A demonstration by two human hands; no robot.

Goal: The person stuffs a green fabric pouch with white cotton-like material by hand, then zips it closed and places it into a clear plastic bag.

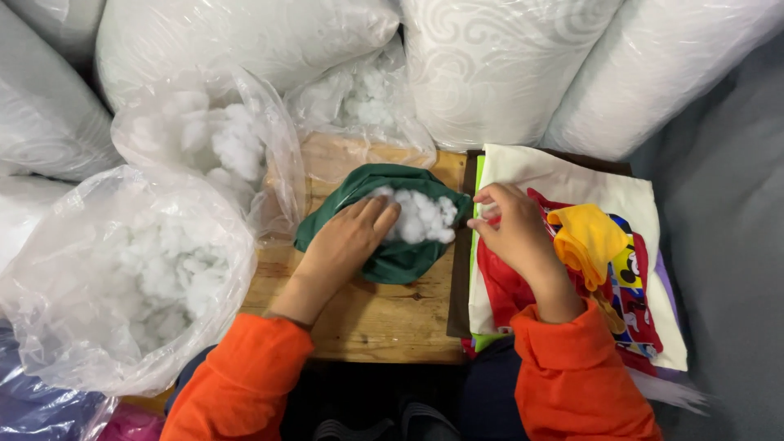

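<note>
Our hands work white stuffing into a green cloth cover on a small wooden table.

We see big white wrapped rolls (506,65) along the far edge, clear bags of stuffing (122,278) off the left edge, printed fabrics (572,245) stacked on the right side. Our left hand (351,237) presses flat into the green cover (392,261) mid-table; our right hand (510,224), fingers curled, pinches its rim beside the white stuffing (420,216).
</note>
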